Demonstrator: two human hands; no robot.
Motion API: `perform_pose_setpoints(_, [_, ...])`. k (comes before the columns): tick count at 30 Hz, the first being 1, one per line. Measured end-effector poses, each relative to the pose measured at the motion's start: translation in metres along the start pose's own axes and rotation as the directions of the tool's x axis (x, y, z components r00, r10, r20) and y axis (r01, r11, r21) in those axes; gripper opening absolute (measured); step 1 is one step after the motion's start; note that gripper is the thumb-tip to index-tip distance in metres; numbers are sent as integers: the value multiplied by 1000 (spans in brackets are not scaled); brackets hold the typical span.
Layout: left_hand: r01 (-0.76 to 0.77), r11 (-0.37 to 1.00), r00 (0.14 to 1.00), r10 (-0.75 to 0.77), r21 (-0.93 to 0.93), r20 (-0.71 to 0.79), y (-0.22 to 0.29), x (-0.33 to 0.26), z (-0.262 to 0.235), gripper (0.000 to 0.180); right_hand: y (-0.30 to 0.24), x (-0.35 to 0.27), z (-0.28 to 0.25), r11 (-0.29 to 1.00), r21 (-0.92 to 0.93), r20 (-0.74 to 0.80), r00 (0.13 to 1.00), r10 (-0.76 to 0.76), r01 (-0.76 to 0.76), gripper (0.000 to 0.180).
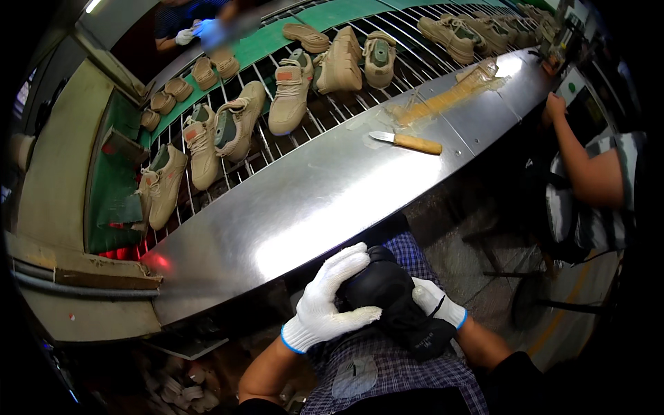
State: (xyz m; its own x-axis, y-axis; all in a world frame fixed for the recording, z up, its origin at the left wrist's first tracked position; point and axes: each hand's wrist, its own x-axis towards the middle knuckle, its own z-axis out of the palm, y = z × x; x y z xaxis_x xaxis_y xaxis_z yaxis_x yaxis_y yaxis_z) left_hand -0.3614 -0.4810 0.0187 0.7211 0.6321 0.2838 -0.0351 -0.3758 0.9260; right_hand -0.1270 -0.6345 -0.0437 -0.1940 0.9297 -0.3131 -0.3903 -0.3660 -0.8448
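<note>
I hold a black, rounded, soft-looking object (377, 285) with a loose flap over my lap; its exact kind is unclear. My left hand (332, 304), in a white knitted glove with a blue cuff, wraps its left side, thumb across the near face and fingers over the top. On the opposite side, my right hand (437, 303), gloved alike, presses against it, its fingers partly hidden behind it. Below lies a checked purple apron (404, 373). Beyond, on the metal ledge (332, 214), rests a knife with a wooden handle (417, 144), its blade pointing left.
Several beige lace-up shoes (290, 97) stand on a wire rack (270, 145) past the ledge. Brown tape (449, 100) covers part of the ledge. Another person's gloved hands (194, 33) are at the far left; another person's arm (588, 166) is at the right, near a stool (529, 301).
</note>
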Motion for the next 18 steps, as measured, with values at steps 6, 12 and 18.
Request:
perform_pose_setpoints(6, [-33,999,968,40,32,-248,11,-12,1,69,-19,19,19,961,-270,-55,997,46,-59,65])
perform_pose_setpoints(12, [-52,995,889,8,-84,-457,49,4,-48,58,-82,33,86,728,-675,103,992,-72,123,74])
perform_pose_setpoints(18, [118,988,802,-155,-101,-577,18,-68,-56,54,-39,35,55,389,-773,297,828,-476,501,59])
